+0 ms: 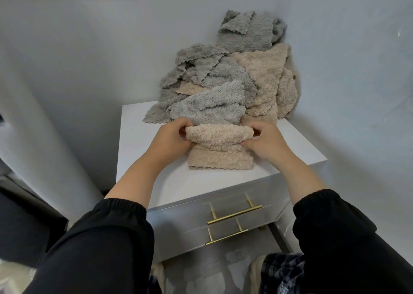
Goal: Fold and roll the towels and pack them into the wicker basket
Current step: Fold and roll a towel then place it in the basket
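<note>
A partly rolled beige towel [220, 147] is gripped at its ends by the left hand [173, 138] (9 o'clock) and the right hand [267, 142] (3 o'clock), on a white desk [138, 157]. A pile of grey and beige towels [223, 81] is heaped at 12 o'clock.

Light was soft, cool and diffuse, no source in shot; bluish cast on the wall [89, 59]. Shadows were weak, just a soft one under the towel pile [223, 81]. Cabinet top [138, 159] ran near clipped white, little detail. Mild sheen on the handles [234, 214]. Centre was sharp: beige towel [220, 137] fibres resolved. Sleeves [107, 249] were crushed to black. Bottom edge was soft and smeared; straight lines bowed towards the edges, wide-angle.
</note>
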{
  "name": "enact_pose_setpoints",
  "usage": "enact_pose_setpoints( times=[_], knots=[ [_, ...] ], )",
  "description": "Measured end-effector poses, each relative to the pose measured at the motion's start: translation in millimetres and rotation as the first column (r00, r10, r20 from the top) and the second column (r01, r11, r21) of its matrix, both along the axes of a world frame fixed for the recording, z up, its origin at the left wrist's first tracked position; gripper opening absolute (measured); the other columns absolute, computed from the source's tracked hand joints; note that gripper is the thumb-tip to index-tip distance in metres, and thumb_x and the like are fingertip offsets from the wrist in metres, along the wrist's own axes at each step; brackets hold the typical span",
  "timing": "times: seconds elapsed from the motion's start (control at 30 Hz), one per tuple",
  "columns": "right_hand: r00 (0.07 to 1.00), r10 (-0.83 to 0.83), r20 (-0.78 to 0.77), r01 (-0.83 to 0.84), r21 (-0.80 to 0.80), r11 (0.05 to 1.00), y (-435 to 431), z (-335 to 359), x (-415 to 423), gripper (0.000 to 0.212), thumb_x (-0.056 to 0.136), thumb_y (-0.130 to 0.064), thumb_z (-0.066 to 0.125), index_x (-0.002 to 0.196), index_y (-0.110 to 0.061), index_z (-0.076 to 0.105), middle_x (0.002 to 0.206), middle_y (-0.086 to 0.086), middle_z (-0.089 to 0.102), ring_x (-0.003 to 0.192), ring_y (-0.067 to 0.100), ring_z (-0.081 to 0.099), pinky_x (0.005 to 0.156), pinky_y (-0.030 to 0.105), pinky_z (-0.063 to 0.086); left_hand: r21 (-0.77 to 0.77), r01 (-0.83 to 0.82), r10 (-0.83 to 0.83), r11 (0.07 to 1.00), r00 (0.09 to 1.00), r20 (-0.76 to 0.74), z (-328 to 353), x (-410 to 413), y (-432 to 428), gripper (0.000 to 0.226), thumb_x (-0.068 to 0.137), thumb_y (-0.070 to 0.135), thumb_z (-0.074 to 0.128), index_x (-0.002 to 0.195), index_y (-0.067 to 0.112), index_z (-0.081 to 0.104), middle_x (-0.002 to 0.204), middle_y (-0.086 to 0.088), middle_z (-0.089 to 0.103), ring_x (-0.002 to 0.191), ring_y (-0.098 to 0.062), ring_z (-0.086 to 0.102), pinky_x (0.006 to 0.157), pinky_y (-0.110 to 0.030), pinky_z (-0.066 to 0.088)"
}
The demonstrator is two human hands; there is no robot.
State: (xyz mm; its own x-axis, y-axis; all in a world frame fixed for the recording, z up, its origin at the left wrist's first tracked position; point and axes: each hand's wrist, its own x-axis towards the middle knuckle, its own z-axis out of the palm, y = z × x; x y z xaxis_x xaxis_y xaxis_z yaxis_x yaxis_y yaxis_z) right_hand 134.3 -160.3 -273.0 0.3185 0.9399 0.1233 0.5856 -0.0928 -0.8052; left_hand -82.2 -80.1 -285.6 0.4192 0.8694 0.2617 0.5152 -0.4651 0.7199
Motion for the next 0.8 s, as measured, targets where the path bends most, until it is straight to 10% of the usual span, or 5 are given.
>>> enact_pose_setpoints(
  times=[0.3,0.43,0.8],
  knots=[
    [0.980,0.201,0.014,-0.198,-0.102,0.975,-20,15,7,0.024,0.074,-0.018,0.080,0.086,-0.030,0.063,0.098,-0.007,0.061,0.082,0.002,0.056,0.064,0.004,0.039,-0.169,0.133,-0.139,0.977,0.990,-0.028,12,-10,-9,0.030,0.073,0.030,0.080,0.091,0.016,0.061,0.094,0.014,0.061,0.082,0.002,0.052,0.069,-0.020,0.038],
    [0.981,0.184,0.058,-0.184,-0.016,0.983,-23,12,7,0.022,0.085,-0.030,0.068,0.082,-0.009,0.073,0.093,0.007,0.064,0.085,0.014,0.058,0.076,0.021,0.040,-0.152,0.129,-0.131,0.980,0.991,-0.003,14,-9,-13,0.050,0.072,0.062,0.069,0.081,0.013,0.063,0.088,0.003,0.061,0.082,-0.008,0.054,0.072,-0.025,0.038],
    [0.970,0.155,0.189,-0.146,-0.056,0.988,-23,8,2,0.019,0.071,-0.020,0.082,0.069,-0.022,0.063,0.091,-0.001,0.054,0.084,0.010,0.049,0.071,0.016,0.037,-0.156,0.109,-0.126,0.982,0.986,-0.106,11,-3,-15,0.031,0.067,0.034,0.083,0.072,0.024,0.055,0.100,0.000,0.063,0.098,-0.017,0.056,0.079,-0.028,0.043]
  ],
)
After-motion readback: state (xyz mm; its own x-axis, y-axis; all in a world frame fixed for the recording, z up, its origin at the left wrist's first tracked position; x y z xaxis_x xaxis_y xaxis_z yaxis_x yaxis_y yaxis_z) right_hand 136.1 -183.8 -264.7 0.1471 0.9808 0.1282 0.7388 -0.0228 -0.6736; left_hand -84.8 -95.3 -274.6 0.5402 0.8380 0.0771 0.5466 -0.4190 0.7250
